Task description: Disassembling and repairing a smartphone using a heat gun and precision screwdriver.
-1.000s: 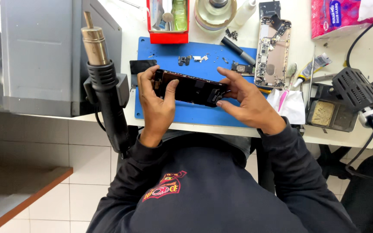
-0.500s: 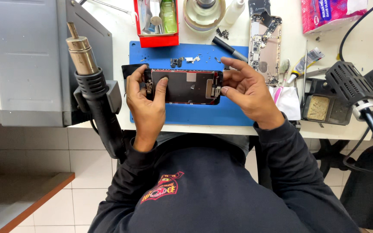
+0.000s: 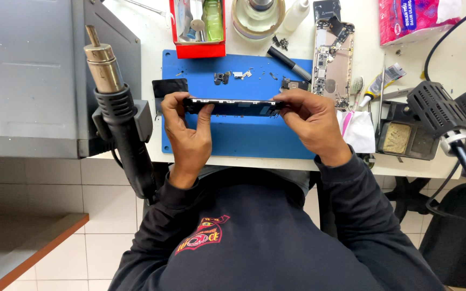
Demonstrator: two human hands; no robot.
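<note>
Here we see the phone screen panel [image 3: 233, 106] held edge-on above the blue mat [image 3: 244, 137] on the table [image 3: 146, 32], its long axis running left to right between our hands. Our left hand [image 3: 187, 126] pinches the left end between thumb and fingers, and our right hand [image 3: 311, 121] likewise closes on the right end. Neither hand is nearer: each grips its own end.

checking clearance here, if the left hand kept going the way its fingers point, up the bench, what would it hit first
Likely the small loose parts on the blue mat, then the red tray. The left hand grips the phone screen held edge-on, so depth is uncertain.
</note>
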